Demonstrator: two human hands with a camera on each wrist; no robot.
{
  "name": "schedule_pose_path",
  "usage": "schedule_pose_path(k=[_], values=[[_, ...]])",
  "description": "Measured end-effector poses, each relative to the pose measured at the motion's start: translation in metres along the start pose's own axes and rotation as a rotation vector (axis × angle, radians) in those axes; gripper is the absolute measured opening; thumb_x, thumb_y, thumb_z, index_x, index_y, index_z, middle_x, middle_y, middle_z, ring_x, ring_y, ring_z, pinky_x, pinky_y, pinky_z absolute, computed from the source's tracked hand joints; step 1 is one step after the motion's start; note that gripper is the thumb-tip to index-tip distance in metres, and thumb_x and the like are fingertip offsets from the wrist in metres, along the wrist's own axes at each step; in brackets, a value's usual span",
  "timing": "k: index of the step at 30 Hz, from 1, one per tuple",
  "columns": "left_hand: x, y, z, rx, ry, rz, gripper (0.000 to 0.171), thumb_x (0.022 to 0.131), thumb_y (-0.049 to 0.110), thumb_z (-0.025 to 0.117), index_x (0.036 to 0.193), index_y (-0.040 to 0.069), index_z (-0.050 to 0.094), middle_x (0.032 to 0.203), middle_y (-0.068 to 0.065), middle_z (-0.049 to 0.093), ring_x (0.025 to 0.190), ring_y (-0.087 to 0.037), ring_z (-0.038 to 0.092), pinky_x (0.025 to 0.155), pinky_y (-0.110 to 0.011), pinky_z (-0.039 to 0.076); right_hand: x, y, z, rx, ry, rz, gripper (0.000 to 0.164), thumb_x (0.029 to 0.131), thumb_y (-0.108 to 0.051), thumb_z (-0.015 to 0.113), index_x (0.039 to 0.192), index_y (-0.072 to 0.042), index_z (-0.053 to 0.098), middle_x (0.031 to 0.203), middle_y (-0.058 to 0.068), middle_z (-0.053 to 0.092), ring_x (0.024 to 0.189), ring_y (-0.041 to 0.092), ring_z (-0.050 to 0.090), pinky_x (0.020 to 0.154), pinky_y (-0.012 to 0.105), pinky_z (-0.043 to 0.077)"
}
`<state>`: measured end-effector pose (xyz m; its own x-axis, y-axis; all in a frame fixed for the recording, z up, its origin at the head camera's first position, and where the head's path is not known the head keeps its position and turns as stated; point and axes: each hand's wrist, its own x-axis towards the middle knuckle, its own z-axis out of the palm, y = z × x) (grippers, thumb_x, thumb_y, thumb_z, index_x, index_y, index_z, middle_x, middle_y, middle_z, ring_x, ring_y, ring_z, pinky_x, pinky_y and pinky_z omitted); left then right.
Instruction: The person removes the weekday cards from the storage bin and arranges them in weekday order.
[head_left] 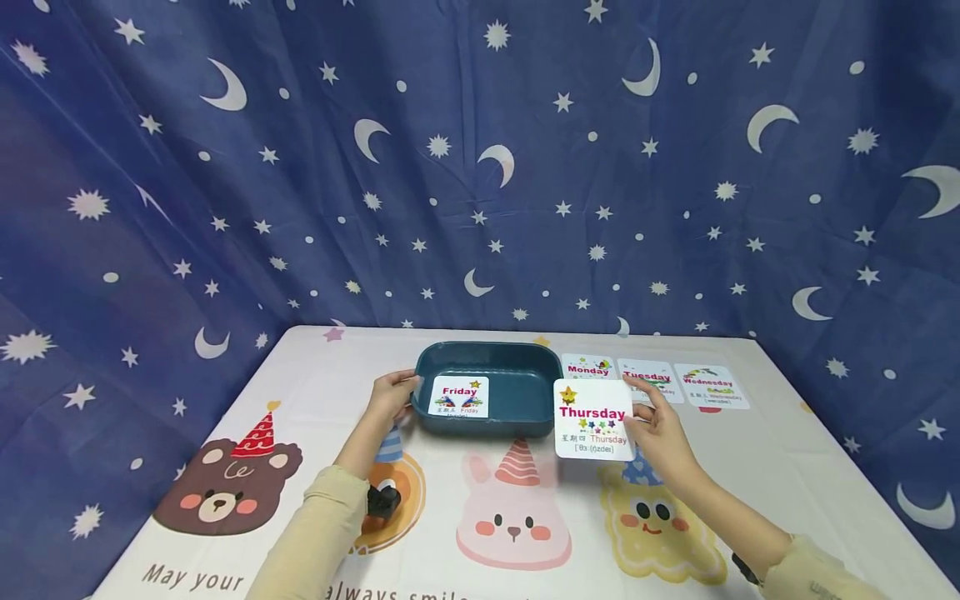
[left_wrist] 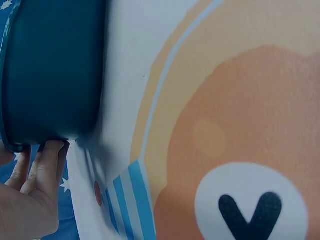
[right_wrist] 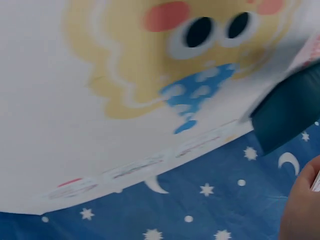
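In the head view, my left hand (head_left: 392,395) grips the left end of a dark teal plastic basin (head_left: 491,428); the left wrist view shows its fingers against the basin's end wall, the thumb near the rim. A white "Friday" card (head_left: 459,395) lies inside the basin, on its left side. My right hand (head_left: 658,427) pinches the right edge of a "Thursday" card (head_left: 594,419), held up with its printed face toward me, just right of the basin. In the right wrist view, only part of that hand (right_wrist: 302,205) and a sliver of the card show.
Behind the Thursday card, a "Monday" card (head_left: 588,367), a "Tuesday" card (head_left: 660,377) and a "Wednesday" card (head_left: 711,385) lie in a row on the table, Monday partly covered from view. The tablecloth (head_left: 795,500) has cartoon prints. A blue star-patterned curtain (head_left: 480,167) hangs behind the table.
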<state>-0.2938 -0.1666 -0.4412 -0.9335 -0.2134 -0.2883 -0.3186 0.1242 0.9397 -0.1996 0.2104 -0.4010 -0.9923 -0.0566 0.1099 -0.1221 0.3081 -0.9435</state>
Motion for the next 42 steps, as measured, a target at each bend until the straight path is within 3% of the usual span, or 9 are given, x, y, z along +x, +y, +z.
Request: schedule_pose_path(k=[5,13,23,32,33,35,38,40,42], values=[[0.000,0.000,0.000,-0.007,-0.001,0.004,0.039,0.097,0.014,0.050,0.134,0.002,0.049,0.129,-0.019,0.054,0.106,-0.027,0.060,0.069,-0.022,0.052,0.000,0.007,-0.015,-0.046,0.031,0.017,0.059,0.090,0.012,0.041,0.145,-0.005,0.026,0.108,0.032,0.059,0.076,-0.002,0.063,0.064,0.019,0.054],[0.001,-0.002,0.001,-0.015,0.003,0.006,0.038,0.097,0.014,0.051,0.133,0.002,0.050,0.128,-0.019,0.055,0.109,-0.029,0.059,0.073,-0.024,0.053,0.008,0.022,-0.027,-0.064,0.091,0.106,0.063,0.089,0.011,0.042,0.146,-0.004,0.023,0.106,0.027,0.062,0.070,-0.002,0.061,0.062,0.020,0.053],[0.000,-0.002,0.001,-0.003,-0.001,0.008,0.038,0.096,0.013,0.051,0.133,0.002,0.050,0.129,-0.019,0.054,0.110,-0.031,0.060,0.069,-0.022,0.054,0.030,0.036,-0.027,-0.114,0.117,0.178,0.062,0.091,0.004,0.041,0.148,-0.003,0.019,0.111,0.031,0.056,0.070,-0.001,0.058,0.062,0.017,0.052],[-0.001,0.001,0.000,-0.023,-0.004,-0.001,0.039,0.097,0.013,0.050,0.134,0.002,0.049,0.130,-0.020,0.054,0.111,-0.031,0.059,0.067,-0.020,0.053,0.051,0.048,-0.014,-0.142,0.049,0.226,0.060,0.089,0.006,0.036,0.147,0.000,0.018,0.095,0.017,0.054,0.069,0.009,0.053,0.057,0.020,0.048],[0.000,0.002,0.000,-0.026,-0.005,0.001,0.039,0.097,0.013,0.050,0.134,0.002,0.049,0.130,-0.020,0.054,0.111,-0.031,0.059,0.066,-0.019,0.052,0.052,0.049,-0.011,-0.147,0.043,0.242,0.060,0.089,0.005,0.036,0.147,0.000,0.018,0.096,0.017,0.053,0.071,0.013,0.054,0.060,0.022,0.049],[0.000,0.002,0.000,-0.028,-0.011,0.002,0.039,0.097,0.013,0.050,0.134,0.002,0.049,0.130,-0.020,0.054,0.110,-0.030,0.059,0.064,-0.018,0.052,0.054,0.052,-0.007,-0.171,0.031,0.266,0.059,0.090,0.001,0.037,0.147,0.000,0.019,0.111,0.026,0.050,0.090,0.030,0.058,0.078,0.035,0.053],[0.000,0.001,0.001,-0.026,-0.019,0.008,0.039,0.097,0.014,0.050,0.134,0.002,0.048,0.130,-0.020,0.054,0.110,-0.031,0.059,0.063,-0.018,0.052,0.057,0.057,-0.002,-0.201,0.023,0.299,0.058,0.091,-0.003,0.039,0.146,0.002,0.020,0.137,0.036,0.033,0.122,0.049,0.040,0.103,0.055,0.038],[0.000,0.000,0.001,-0.023,-0.017,0.008,0.039,0.097,0.014,0.050,0.134,0.002,0.048,0.129,-0.020,0.054,0.110,-0.031,0.059,0.063,-0.018,0.052,0.059,0.059,0.002,-0.215,0.017,0.317,0.060,0.091,-0.004,0.041,0.146,0.003,0.019,0.145,0.036,0.022,0.133,0.052,0.024,0.110,0.060,0.025],[0.001,0.000,0.001,-0.024,-0.012,0.009,0.039,0.097,0.014,0.050,0.134,0.002,0.049,0.129,-0.020,0.054,0.111,-0.031,0.059,0.064,-0.019,0.052,0.062,0.061,0.006,-0.224,0.017,0.334,0.062,0.090,-0.004,0.044,0.146,0.004,0.018,0.143,0.037,0.024,0.131,0.052,0.026,0.109,0.059,0.025]])
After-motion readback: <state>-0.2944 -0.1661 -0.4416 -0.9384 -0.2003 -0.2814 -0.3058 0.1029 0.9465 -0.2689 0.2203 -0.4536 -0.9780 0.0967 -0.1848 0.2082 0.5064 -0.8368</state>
